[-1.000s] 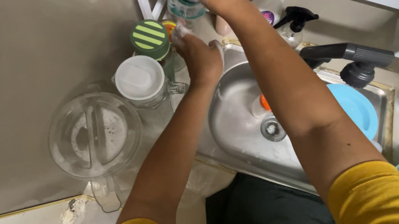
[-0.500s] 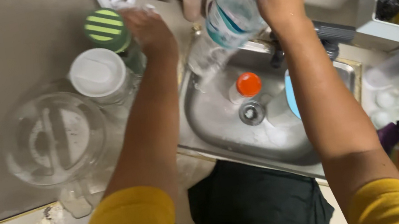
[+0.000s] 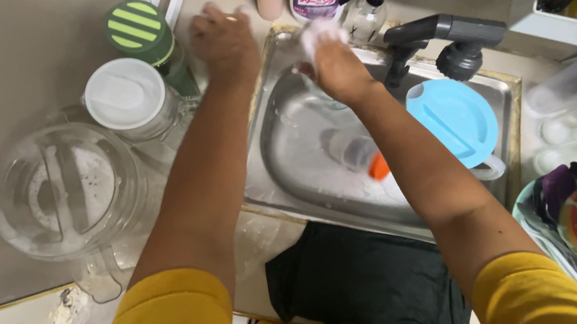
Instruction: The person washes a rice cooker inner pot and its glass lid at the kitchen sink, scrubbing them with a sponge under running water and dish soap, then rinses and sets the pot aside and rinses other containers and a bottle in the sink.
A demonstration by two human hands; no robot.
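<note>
Your right hand (image 3: 336, 66) sits over the upper part of the steel sink (image 3: 288, 162), near the middle top of the frame, with the fingers curled round a small white soapy wad (image 3: 317, 32); it looks like a sponge or cloth, though the blur keeps you from telling which. Treat it as soft, light and slick with suds: pinch it across its bulk with fingers and thumb, since a loose fingertip hold will let it slide.

Your left hand (image 3: 223, 35) is at the sink's upper left corner, just beside the green striped lid (image 3: 137, 26). It is motion-blurred, with the fingers bent. You cannot tell whether it holds anything.

Down in the basin lies a clear plastic bottle with an orange cap (image 3: 358, 153), on its side, partly under your right forearm. Judge it light, thin-walled and wet, so it will dent under a hard squeeze and slip under a weak one; take it round the body near the cap end, where the wall is stiffer.

The blue lid (image 3: 454, 117) rests on the right part of the sink, below the dark faucet (image 3: 452, 38). At the left of the frame, on the desk, stand the large clear pitcher (image 3: 62, 198) and the white-lidded jar (image 3: 125, 94); both look wet. They may be glass, and so heavier and breakable, and would want a full-hand grip or the handle.
</note>
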